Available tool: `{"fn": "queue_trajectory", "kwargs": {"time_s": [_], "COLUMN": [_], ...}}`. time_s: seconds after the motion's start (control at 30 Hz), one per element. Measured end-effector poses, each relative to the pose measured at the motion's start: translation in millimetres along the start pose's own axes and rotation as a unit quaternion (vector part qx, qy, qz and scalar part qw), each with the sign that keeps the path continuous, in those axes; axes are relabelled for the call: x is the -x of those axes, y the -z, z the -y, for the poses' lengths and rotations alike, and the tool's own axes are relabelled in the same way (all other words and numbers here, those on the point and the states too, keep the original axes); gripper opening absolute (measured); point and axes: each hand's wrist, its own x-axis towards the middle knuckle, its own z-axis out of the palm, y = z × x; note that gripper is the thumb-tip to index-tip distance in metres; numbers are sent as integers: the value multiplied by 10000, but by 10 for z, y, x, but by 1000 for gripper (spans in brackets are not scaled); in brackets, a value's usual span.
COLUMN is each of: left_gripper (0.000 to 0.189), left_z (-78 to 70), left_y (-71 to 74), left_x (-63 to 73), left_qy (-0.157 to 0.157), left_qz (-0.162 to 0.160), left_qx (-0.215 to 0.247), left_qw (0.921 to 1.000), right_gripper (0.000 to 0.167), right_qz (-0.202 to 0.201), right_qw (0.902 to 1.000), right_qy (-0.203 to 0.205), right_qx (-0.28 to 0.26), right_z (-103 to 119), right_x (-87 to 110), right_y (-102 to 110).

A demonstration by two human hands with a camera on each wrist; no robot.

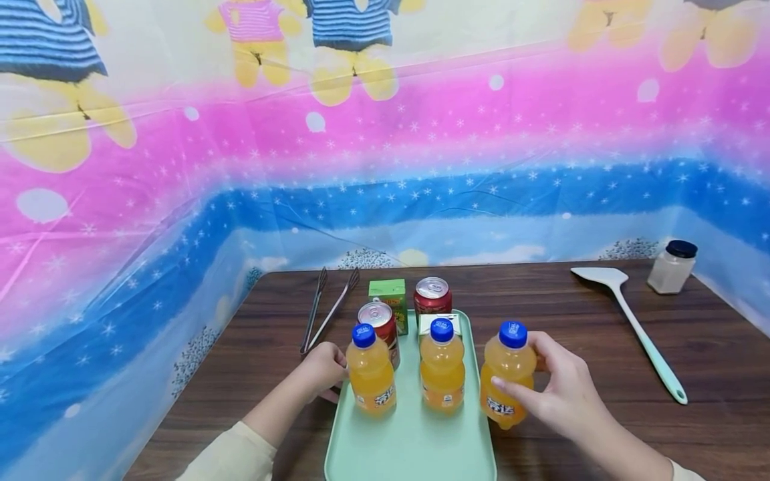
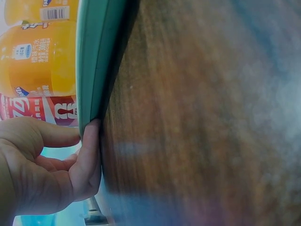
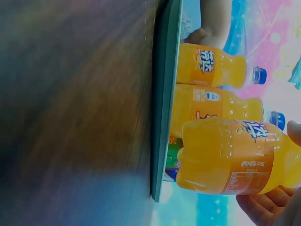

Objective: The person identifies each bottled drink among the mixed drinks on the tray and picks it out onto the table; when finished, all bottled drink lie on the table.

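My right hand (image 1: 568,394) grips a blue-capped bottle of orange soda (image 1: 508,374) between thumb and fingers. The bottle is upright, raised beside the right edge of a pale green tray (image 1: 415,447). At the tray's left rim my left hand (image 2: 51,165) pinches the edge, thumb above and a finger underneath. Two more orange soda bottles stand on the tray, a left one (image 1: 371,374) near that hand and a middle one (image 1: 442,371). Behind them are a red soda can (image 1: 385,327), a second red can (image 1: 432,294), a green drink carton (image 1: 390,300) and a mostly hidden white-topped carton (image 1: 450,323).
Metal tongs (image 1: 327,310) lie behind the left hand on the dark wooden table (image 1: 541,300). To the right lie a white and mint spatula (image 1: 637,327) and a black-lidded jar (image 1: 672,267). A printed cloth wall (image 1: 421,167) surrounds the table's back and sides.
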Motion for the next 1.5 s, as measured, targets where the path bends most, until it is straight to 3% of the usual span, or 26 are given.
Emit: {"fn": "queue_trajectory", "kwargs": {"time_s": [0.4,0.87,1.5], "left_gripper": [11,12,12], "left_z": [3,4,16], "left_y": [1,0,2], "left_x": [-12,-1,-8], "left_qy": [-11,-37,-53], "left_qz": [29,11,33], "left_qx": [2,48,58], "left_qw": [10000,10000,10000], "right_gripper": [51,49,53], "right_qz": [-249,-266,-171], "right_qw": [9993,9987,9952], "right_qy": [-9,-239,-952], "right_qx": [266,365,125], "right_z": [-131,-279,-337], "right_x": [-126,-225,-387], "right_y": [-47,-139,-148]}}
